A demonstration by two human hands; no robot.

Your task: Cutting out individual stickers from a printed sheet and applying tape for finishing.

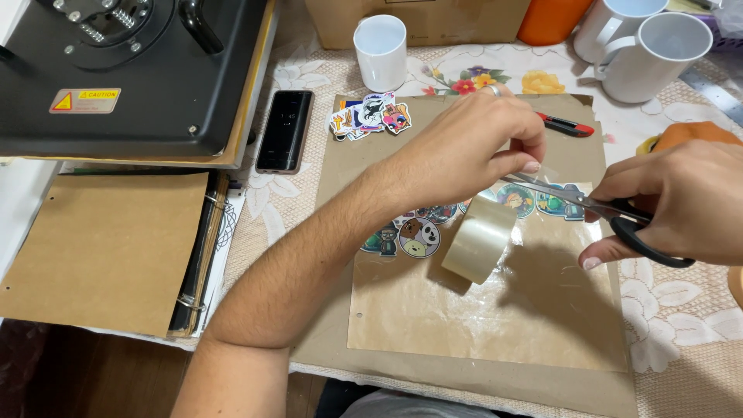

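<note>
Right hand (681, 201), at the frame's right, grips black-handled scissors (596, 207), blades parted around a clear tape (542, 174) strip pinched in the left hand (464, 151). Strip not yet cut; the roll (480, 238) hangs centre. Scissors run left-right, tips pointing left. Beneath, stickers (418, 236) lie on brown paper (480, 325).

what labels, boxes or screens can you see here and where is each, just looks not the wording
Warning label: on the black press machine, top left; small rectangle, yellow and white with a red triangle.
Phone: flat on the tablecloth beside the machine; dark glossy screen, faintly lit.
Cardboard box: top centre, behind the white mug; plain brown.
Sticker pile: top left corner of the brown sheet; small colourful cartoon cut-outs.
</note>
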